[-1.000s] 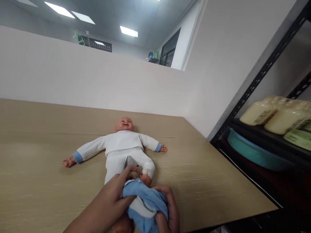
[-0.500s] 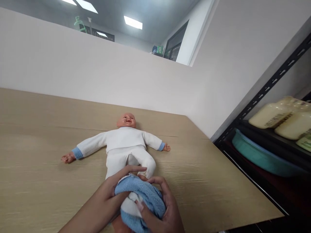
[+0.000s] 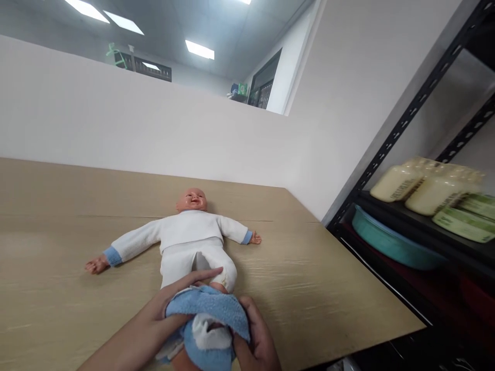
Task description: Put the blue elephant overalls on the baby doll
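A baby doll [image 3: 191,226] in a white top with blue cuffs lies on its back, head away from me and arms spread. White cloth covers its hips and thighs, and bare leg shows below one knee. Around the lower legs is a bunched blue-and-white fleece garment [image 3: 216,304], its opening facing me. My left hand [image 3: 170,304] grips the garment's left side, one finger stretched across the doll's leg. Fingers of my right hand [image 3: 257,335] are wrapped round its right edge, the thumb partly hidden by the fabric. The doll's feet are mostly hidden.
The wooden table [image 3: 309,288] ends at a white wall [image 3: 154,123]. At right stands a black metal shelf [image 3: 381,154] holding cream bottles [image 3: 433,190], green packs [image 3: 464,224] and a teal basin [image 3: 394,242].
The garment's opening has turned toward me and widened, with my right thumb shifting into its edge. The view has swung slightly right and up.
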`<state>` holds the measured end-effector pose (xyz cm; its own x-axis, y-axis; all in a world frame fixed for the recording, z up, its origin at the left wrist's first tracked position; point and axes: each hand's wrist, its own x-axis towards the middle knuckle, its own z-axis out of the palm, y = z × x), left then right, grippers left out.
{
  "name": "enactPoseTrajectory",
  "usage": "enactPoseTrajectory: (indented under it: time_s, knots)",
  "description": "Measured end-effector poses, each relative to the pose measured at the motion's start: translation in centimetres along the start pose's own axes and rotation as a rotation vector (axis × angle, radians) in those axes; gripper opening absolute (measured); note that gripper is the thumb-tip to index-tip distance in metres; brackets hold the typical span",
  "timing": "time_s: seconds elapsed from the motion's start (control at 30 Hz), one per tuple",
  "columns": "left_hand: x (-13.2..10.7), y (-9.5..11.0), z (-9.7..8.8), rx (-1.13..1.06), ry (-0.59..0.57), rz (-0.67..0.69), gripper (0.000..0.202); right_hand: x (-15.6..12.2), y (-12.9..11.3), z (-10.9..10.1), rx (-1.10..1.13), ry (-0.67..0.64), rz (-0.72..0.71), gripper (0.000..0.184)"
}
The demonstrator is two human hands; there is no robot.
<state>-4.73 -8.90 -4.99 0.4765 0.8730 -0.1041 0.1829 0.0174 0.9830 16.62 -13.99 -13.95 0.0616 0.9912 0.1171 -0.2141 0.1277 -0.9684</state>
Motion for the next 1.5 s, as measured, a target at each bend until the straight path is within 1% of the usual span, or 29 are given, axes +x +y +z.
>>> enactPoseTrajectory:
  time_s: [0.1,0.17,0.2,0.3,0.4,0.43,0.53,0.63,0.7,0.77,0.83,0.87,0.97,1.1,1.17,1.2,1.27,1.33,1.4,1.5]
  knots:
    - [-0.3,-0.3,-1.0,0.05,-0.063,-0.031,0.072,0.4,0.3,-0.3,0.101,-0.181,0.013,0.048]
    - [-0.3,-0.5,-1.2,0.059,-0.056,-0.052,0.071,0.7,0.3,-0.6,0.105,-0.228,0.003,0.051]
    - [-0.2,-0.7,-1.1,0.055,-0.036,-0.051,0.068,0.8,0.3,-0.7,0.093,-0.21,-0.003,0.051]
    - [0.4,-1.5,-0.8,0.028,0.035,-0.003,0.061,1.3,-0.3,-0.6,0.023,-0.072,-0.046,0.046]
    - [1.2,-2.4,-0.5,0.044,0.082,0.088,0.059,1.8,-1.1,0.1,0.0,-0.025,-0.115,0.04]
    - [1.4,-2.5,-0.4,0.06,0.09,0.124,0.057,2.0,-1.4,0.4,0.026,-0.017,-0.106,0.038]
    - [1.7,-2.3,0.1,0.086,0.078,0.212,0.048,2.9,-2.1,1.3,0.212,0.05,0.002,0.033]
    - [1.9,-1.9,0.6,0.088,0.064,0.254,0.039,4.0,-2.3,1.8,0.41,0.099,0.145,0.031]
    - [2.1,-1.9,0.8,0.121,0.086,0.273,0.035,4.6,-2.4,1.8,0.442,0.124,0.228,0.033]
    - [2.4,-2.2,0.8,0.203,0.153,0.313,0.031,4.8,-2.4,1.7,0.402,0.106,0.24,0.037]
    - [2.8,-2.4,0.6,0.257,0.224,0.343,0.031,4.6,-2.6,1.6,0.311,0.091,0.173,0.039]
    - [2.9,-2.5,0.5,0.251,0.239,0.344,0.033,4.4,-2.7,1.6,0.259,0.082,0.129,0.04]
    - [2.8,-2.6,0.2,0.141,0.216,0.296,0.044,3.7,-2.7,1.9,0.165,0.021,-0.006,0.048]
    - [1.8,-3.1,-0.3,0.085,0.215,0.199,0.059,3.2,-2.0,2.0,0.211,-0.1,-0.184,0.058]
    - [1.4,-3.3,-0.5,0.083,0.207,0.183,0.061,3.2,-1.4,1.8,0.192,-0.136,-0.238,0.056]
    - [1.2,-3.4,-0.5,0.086,0.206,0.203,0.059,3.2,-1.1,1.7,0.168,-0.133,-0.256,0.052]
    - [1.2,-3.2,-0.3,0.093,0.237,0.29,0.049,3.3,-0.5,1.5,0.107,-0.077,-0.272,0.043]
    - [1.4,-2.9,0.0,0.094,0.279,0.372,0.037,3.3,0.1,1.6,0.062,0.027,-0.267,0.037]
    - [1.9,-2.6,0.4,0.123,0.284,0.395,0.03,3.3,0.5,1.9,0.057,0.12,-0.232,0.042]
    - [3.0,-2.5,0.8,0.262,0.336,0.402,0.023,3.3,1.3,2.3,0.091,0.239,-0.115,0.059]
